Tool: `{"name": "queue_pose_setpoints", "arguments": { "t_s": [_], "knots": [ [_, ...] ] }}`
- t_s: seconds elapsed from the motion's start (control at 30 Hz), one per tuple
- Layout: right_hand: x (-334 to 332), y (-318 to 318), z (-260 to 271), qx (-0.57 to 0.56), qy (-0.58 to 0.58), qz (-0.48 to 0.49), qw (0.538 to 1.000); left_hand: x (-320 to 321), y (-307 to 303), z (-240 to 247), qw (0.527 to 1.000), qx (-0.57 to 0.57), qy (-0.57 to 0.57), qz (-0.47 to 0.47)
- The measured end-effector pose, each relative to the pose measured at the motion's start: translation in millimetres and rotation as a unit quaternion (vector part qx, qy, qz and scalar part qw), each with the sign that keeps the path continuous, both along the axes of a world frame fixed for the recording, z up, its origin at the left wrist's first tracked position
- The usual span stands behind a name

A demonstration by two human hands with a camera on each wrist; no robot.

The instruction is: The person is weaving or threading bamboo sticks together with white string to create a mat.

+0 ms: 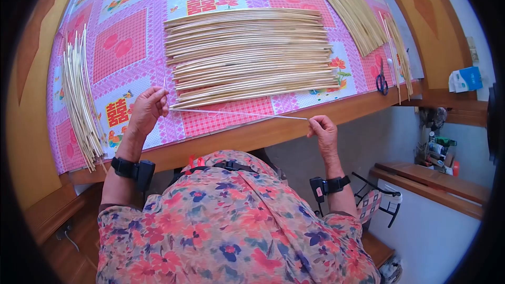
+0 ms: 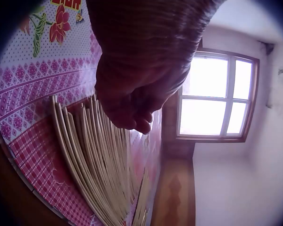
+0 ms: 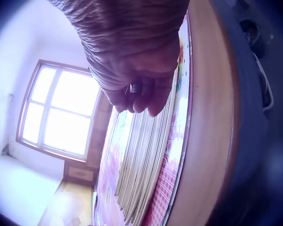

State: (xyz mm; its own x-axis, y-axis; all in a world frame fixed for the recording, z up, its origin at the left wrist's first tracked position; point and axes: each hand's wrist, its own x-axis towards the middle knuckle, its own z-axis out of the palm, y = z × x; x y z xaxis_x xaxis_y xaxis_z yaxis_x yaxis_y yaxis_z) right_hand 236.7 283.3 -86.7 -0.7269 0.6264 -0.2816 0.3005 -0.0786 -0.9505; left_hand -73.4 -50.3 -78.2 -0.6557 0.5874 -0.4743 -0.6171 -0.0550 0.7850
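Observation:
A thin white cord [image 1: 239,113] is stretched nearly straight between the two hands, just in front of the laid-out sticks. Its left end meets the curled fingertips of my left hand [image 1: 149,109], which pinches it. My right hand [image 1: 323,132] pinches the other end between thumb and fingers, over the table's front edge. Behind the cord lies a wide mat-like row of pale thin sticks [image 1: 250,55], side by side. In the left wrist view the left hand [image 2: 137,89] hangs above the stick ends; the right hand [image 3: 137,75] covers its grip in its own view.
Loose thin sticks [image 1: 79,100] lie at the table's left. Another bundle of sticks [image 1: 350,13] lies at the back right. Dark-handled scissors [image 1: 382,81] and a few more sticks [image 1: 400,55] are by the right edge. A patterned cloth [image 1: 121,55] covers the table.

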Motion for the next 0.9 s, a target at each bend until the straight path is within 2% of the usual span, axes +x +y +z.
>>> {"name": "queue_pose_setpoints", "arguments": {
  "t_s": [0.07,0.1,0.17,0.2,0.27,0.37,0.53,0.67,0.7,0.73,0.77,0.8,0.83,0.87,0.9],
  "knots": [
    [2.9,-2.4,-4.9,-0.067,0.051,-0.076,0.993,6.7,1.0,-3.2,0.999,-0.017,-0.014,-0.036],
    [4.8,-6.7,-5.2,-0.066,0.049,-0.082,0.993,13.1,0.6,-5.3,0.997,-0.037,-0.029,-0.068],
    [-2.8,-11.4,-5.5,-0.188,0.168,-0.192,0.948,15.7,2.3,-10.3,0.993,-0.029,-0.031,-0.11],
    [-0.4,-14.1,-2.8,-0.182,0.166,-0.199,0.948,25.8,3.6,-11.8,0.989,-0.053,-0.049,-0.126],
    [-9.6,-14.6,-0.2,-0.289,0.268,-0.246,0.886,30.8,5.0,-19.6,0.985,-0.07,-0.054,-0.145],
    [-6.0,-9.7,0.7,-0.302,0.28,-0.236,0.88,41.9,5.3,-35.4,0.977,-0.069,-0.099,-0.178],
    [-2.2,12.6,-0.1,-0.289,0.277,-0.228,0.888,53.0,12.7,-32.3,0.981,-0.056,-0.129,-0.135],
    [-15.6,25.7,4.9,-0.263,0.293,-0.232,0.889,58.1,19.3,-41.4,0.979,-0.123,-0.069,-0.146],
    [-16.8,32.0,5.4,-0.263,0.292,-0.231,0.89,57.1,14.3,-54.8,0.945,-0.225,0.138,-0.191],
    [-21.3,38.0,3.9,-0.221,0.287,-0.217,0.907,55.1,15.6,-57.1,0.857,-0.315,0.34,-0.223],
    [-26.5,44.1,2.0,-0.178,0.281,-0.203,0.921,54.5,16.2,-58.5,0.857,-0.314,0.343,-0.22],
    [-27.9,52.6,-1.7,-0.175,0.279,-0.201,0.922,59.9,21.6,-52.3,0.781,-0.336,0.49,-0.191],
    [-34.5,58.4,-10.8,-0.093,0.21,-0.179,0.957,59.7,25.5,-49.0,0.679,-0.35,0.627,-0.155],
    [-41.1,63.3,-19.8,-0.008,0.138,-0.157,0.978,58.9,30.1,-49.7,0.681,-0.372,0.606,-0.173],
    [-45.8,65.6,-23.0,0.013,0.102,-0.13,0.986,62.0,39.0,-47.6,0.683,-0.37,0.606,-0.172]
  ]
}}
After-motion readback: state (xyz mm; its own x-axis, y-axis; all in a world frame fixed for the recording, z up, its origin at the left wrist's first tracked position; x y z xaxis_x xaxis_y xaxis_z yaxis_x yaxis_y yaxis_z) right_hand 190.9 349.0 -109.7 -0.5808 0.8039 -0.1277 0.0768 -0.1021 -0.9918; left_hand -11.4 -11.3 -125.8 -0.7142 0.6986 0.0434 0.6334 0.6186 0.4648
